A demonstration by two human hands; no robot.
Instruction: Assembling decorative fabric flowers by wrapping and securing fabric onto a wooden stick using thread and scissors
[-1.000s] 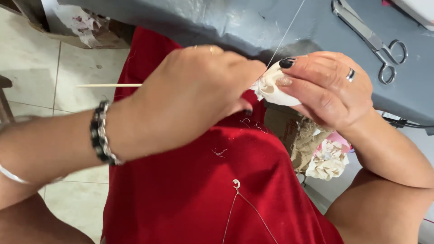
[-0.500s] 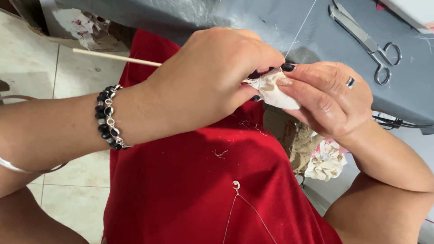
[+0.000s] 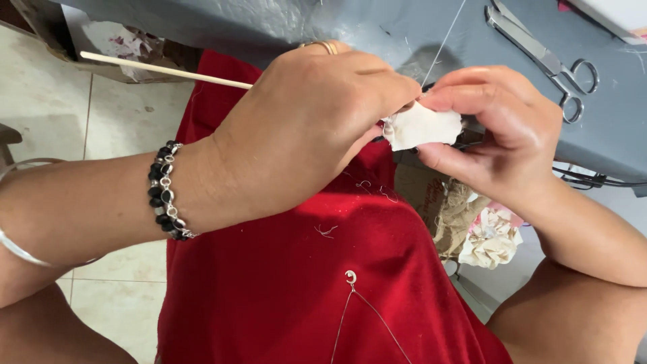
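Left hand (image 3: 303, 135) clenched on thin wooden stick (image 3: 162, 70), tip hidden at mouth of small white cloth piece (image 3: 424, 126). Right hand (image 3: 499, 135) pinches cloth piece from far side, above red lap (image 3: 303, 283), just off grey table edge (image 3: 222, 34). Thread (image 3: 445, 37) runs up from cloth.

Risks, judged: stick pushed too hard could pierce cloth or jab right fingers; thread may snag. Scissors (image 3: 546, 61) on table, near right hand. Open room left over floor; table crowds front.
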